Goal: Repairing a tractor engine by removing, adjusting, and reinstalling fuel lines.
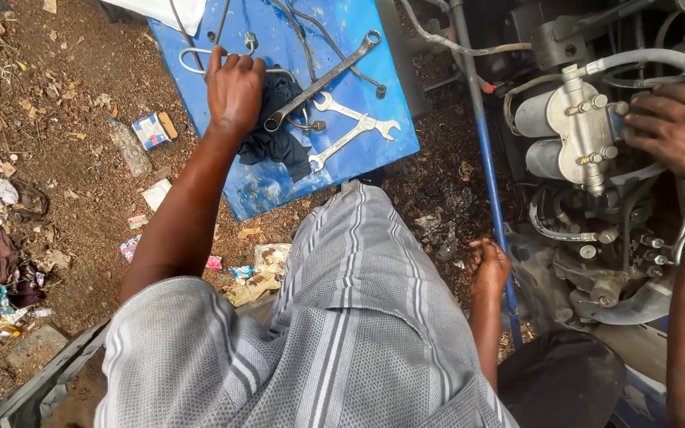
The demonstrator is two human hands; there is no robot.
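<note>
You are pressing your left hand (234, 89), fingers spread, onto the blue metal sheet (279, 186) beside a dark crumpled rag (279, 139) and three steel spanners (334, 103) (it is gripping nothing). Your right hand (675, 127) is resting open on the grey metal engine pump (576, 131).

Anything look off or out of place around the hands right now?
Mostly mess: wrappers and a flattened plastic bottle litter the dirt. The spanners lie crossed on the blue panel beside a dark rag. Nothing looks spilled or broken.
</note>
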